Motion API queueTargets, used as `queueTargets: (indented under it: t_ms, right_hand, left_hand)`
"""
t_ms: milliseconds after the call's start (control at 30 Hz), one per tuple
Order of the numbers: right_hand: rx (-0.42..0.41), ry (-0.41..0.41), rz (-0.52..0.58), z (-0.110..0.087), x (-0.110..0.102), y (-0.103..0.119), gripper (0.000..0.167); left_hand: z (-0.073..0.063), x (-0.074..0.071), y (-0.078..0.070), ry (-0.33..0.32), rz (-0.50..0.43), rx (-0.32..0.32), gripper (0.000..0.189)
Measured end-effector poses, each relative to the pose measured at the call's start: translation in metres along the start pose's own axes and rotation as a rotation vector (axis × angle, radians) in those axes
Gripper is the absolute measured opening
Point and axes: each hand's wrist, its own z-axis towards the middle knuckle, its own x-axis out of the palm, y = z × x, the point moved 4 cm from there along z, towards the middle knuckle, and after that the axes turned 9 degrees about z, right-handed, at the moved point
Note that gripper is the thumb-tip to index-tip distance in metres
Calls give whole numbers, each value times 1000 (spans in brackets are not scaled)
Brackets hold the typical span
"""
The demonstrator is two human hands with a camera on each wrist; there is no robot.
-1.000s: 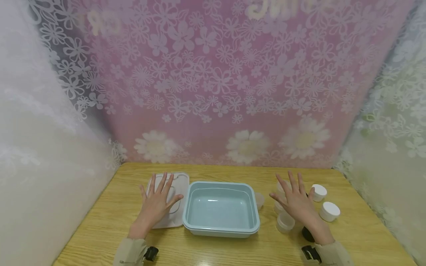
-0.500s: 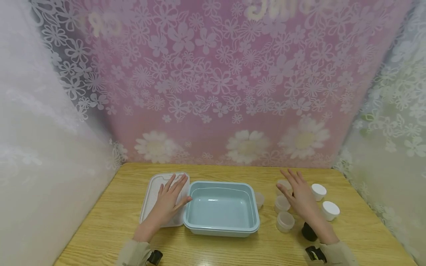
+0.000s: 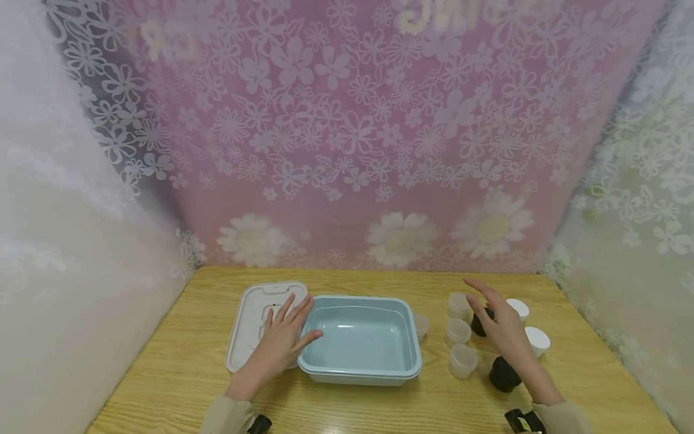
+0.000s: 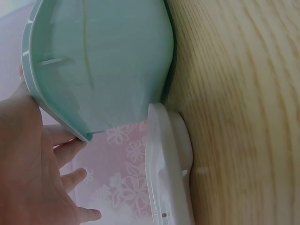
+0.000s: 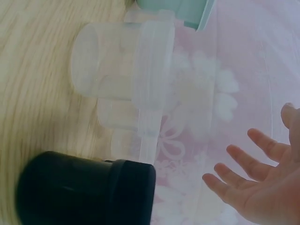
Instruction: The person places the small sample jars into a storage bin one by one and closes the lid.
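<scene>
A light blue rectangular tub sits on the wooden table. My left hand is at its left rim, fingers spread and thumb reaching over the edge; in the left wrist view the fingers overlap the rim, and I cannot tell how firmly they touch. Partly beneath that hand lies a white lid. My right hand hovers above the small jars, fingers loosely bent, holding nothing. Closest to it are a black jar, another black jar and a white-lidded jar. In the right wrist view that hand is apart from the jars.
Clear round containers stand in a column left of the right hand, the front clear container nearest me. One more clear container is partly hidden behind the tub's right side. Floral curtains enclose the table at the back and sides.
My left hand has moved right, from over the lid to the tub's left rim. My right hand has shifted slightly right, its fingers drawing closer together, uncovering the clear containers.
</scene>
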Motion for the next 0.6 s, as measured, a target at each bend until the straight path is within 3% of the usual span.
queueTargets:
  t_ms: [233,400,600]
  right_hand:
    - [38,-11,43,-5,-9,-9,43]
    - [17,-22,115,-10,-18,-20,39]
    - [47,74,285,-20,-28,-36,38]
  left_hand:
    - [3,-1,-3,13,14,-6,74]
    - [6,0,-2,11,15,5,75]
    - [10,1,0,24,-4,-2,76]
